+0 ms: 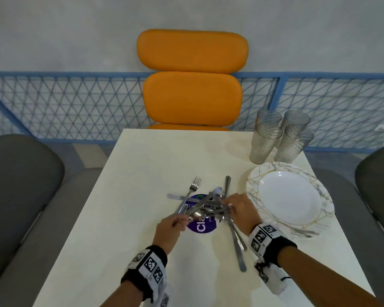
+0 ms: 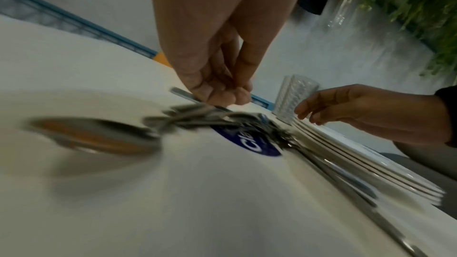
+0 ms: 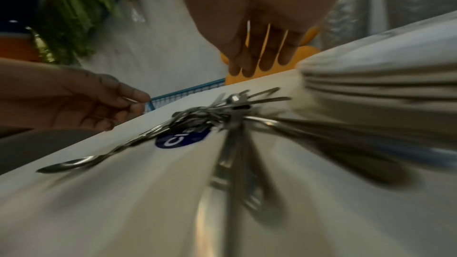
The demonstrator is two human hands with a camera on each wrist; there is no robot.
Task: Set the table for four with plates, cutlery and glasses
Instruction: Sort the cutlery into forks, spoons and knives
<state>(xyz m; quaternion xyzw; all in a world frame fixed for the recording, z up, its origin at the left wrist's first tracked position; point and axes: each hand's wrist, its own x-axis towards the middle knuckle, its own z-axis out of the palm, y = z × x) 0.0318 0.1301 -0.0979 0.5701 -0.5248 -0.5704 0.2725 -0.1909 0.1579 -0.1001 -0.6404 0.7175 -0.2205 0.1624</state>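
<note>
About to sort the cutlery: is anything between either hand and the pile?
Nothing visible. The left hand already pinches a piece at the cutlery pile; the right hand reaches its other side, beside the stacked plates.

Counts on the worktop point(image 1: 142, 196)

Four glasses point(image 1: 277, 138) upper right; one stack of plates point(image 1: 289, 196), four by their edges; one tangled cutlery pile point(image 1: 206, 207), pieces uncountable; two hands.

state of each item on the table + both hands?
cutlery pile: heaped, unsorted, over the purple sticker
fork: flat on the table at the pile's far edge
plates: stacked, not laid out
glasses: four upright, clustered at the far right corner
left hand: pinches a piece of cutlery
right hand: fingers straight, at the pile
</note>
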